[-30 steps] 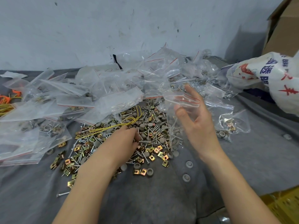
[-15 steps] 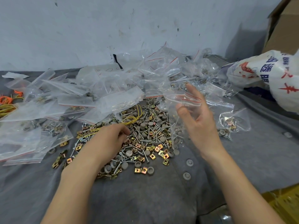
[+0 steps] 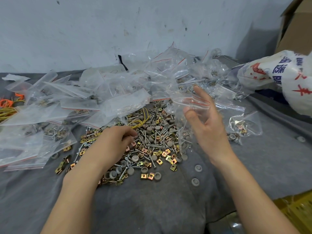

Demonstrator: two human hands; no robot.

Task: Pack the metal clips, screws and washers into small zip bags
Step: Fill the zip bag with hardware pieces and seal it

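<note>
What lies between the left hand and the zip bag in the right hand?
In the head view, part of the loose pile: screws, grey washers and brass clips on the grey cloth.

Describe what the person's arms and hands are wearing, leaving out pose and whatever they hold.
The left hand and right hand wear no gloves. Both arms are bare down to the bottom edge of the frame, with no sleeve edge in view. No ring, watch, bracelet or tape shows on either hand or wrist.
</note>
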